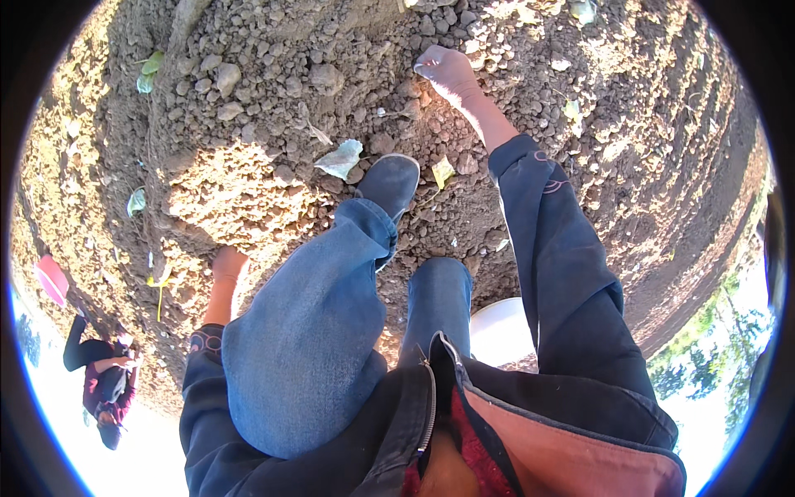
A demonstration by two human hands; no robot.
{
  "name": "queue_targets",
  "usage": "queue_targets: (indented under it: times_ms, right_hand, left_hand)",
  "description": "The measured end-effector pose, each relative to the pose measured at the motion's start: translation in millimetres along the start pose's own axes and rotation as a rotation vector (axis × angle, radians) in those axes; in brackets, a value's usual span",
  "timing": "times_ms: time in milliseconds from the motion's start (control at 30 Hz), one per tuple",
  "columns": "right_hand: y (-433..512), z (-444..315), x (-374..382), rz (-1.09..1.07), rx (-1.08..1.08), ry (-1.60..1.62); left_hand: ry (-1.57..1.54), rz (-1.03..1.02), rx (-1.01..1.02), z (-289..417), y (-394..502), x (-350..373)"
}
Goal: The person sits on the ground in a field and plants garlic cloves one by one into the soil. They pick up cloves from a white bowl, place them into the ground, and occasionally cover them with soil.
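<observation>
My right hand (446, 69) reaches out over the cloddy brown soil (372, 93) ahead of my shoe. Its fingers are curled inward, and I cannot tell whether anything is between them. Beside my bent left knee, my left hand (230, 264) rests low against the ground, its fingers hidden by the soil. My dark shoe (389, 184) stands on the dirt between the two hands. A pale green leaf (340, 159) lies near the shoe's toe on the left, and a yellowish leaf (442, 172) lies on its right.
A white container (502, 332), partly covered by my right sleeve, sits beside my other leg (440, 298). Larger clods (228, 79) lie ahead at the left. Farther left are another person (109, 379) and a pink container (52, 279).
</observation>
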State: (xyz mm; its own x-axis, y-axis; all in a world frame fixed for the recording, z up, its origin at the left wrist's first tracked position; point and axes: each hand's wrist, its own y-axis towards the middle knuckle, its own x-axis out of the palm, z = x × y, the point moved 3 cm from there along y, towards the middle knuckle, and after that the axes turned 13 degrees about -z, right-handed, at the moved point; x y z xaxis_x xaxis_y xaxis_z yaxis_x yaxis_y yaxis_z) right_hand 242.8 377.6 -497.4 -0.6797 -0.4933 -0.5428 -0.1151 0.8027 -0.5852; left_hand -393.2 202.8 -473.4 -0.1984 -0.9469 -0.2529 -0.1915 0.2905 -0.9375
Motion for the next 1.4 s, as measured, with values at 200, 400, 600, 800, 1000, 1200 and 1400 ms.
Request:
queue_targets:
  times_ms: [200,400,600,800,1000,1200,1400]
  right_hand:
    - [-5.9,-16.9,0.9,-0.041,-0.242,-0.339]
    - [-6.7,-26.0,3.2,-0.069,-0.399,-0.570]
    - [-19.8,-38.0,18.7,0.086,-0.227,-0.486]
    - [-65.2,-34.8,-7.9,0.217,-0.210,0.221]
    - [-178.1,55.9,-7.4,0.043,0.208,1.861]
    - [-199.8,92.6,1.9,-0.093,0.044,1.829]
    - [-192.0,88.0,5.4,-0.098,0.111,1.703]
  left_hand:
    - [-0.048,0.103,-0.034,13.2,-16.7,3.7]
    - [-0.181,0.484,-0.380,53.7,-72.6,-9.1]
    - [-0.646,0.575,-0.116,119.7,-132.0,-57.3]
    - [-1.300,-0.082,0.393,252.7,-148.3,-155.7]
    - [-1.257,-0.833,0.896,392.5,-139.6,-182.3]
    - [-1.097,-1.038,0.753,410.8,-124.0,-143.2]
    - [-1.073,-0.949,0.667,408.2,-117.4,-135.3]
